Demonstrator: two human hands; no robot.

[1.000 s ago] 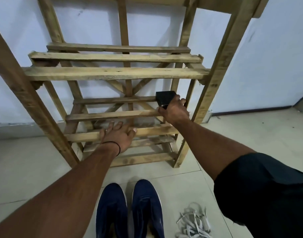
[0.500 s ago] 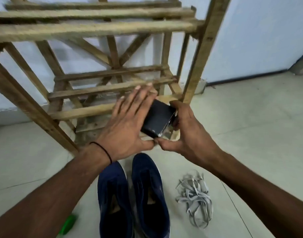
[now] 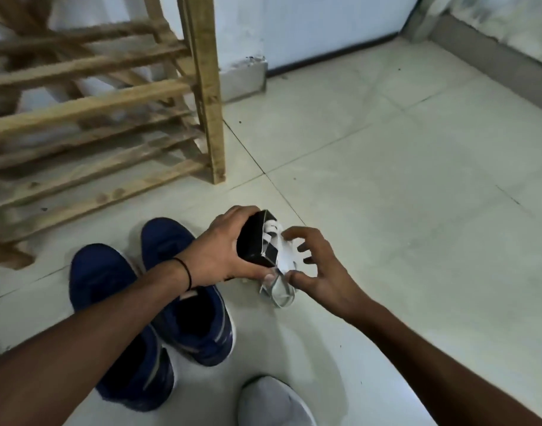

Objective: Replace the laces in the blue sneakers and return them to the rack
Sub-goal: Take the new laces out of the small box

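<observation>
Two blue sneakers without laces stand side by side on the floor, one at the left point(image 3: 116, 315) and one at the right point(image 3: 183, 290). Above the right one, my left hand point(image 3: 217, 253) grips a small black box point(image 3: 250, 241). A white lace bundle point(image 3: 282, 252) sticks out of the box's open end. My right hand point(image 3: 322, 272) pinches this bundle between thumb and forefinger, its other fingers spread. A heap of grey laces point(image 3: 279, 295) lies on the floor under my hands, mostly hidden.
The wooden slatted shoe rack point(image 3: 206, 96) stands at the upper left against the white wall. My foot in a grey sock point(image 3: 272, 401) is at the bottom edge. Pale floor tiles stretch away to the right.
My view has dropped from the rack to the floor. The black box has gone from my right hand to my left, has come down over the sneakers, and now stands open with white laces showing.
</observation>
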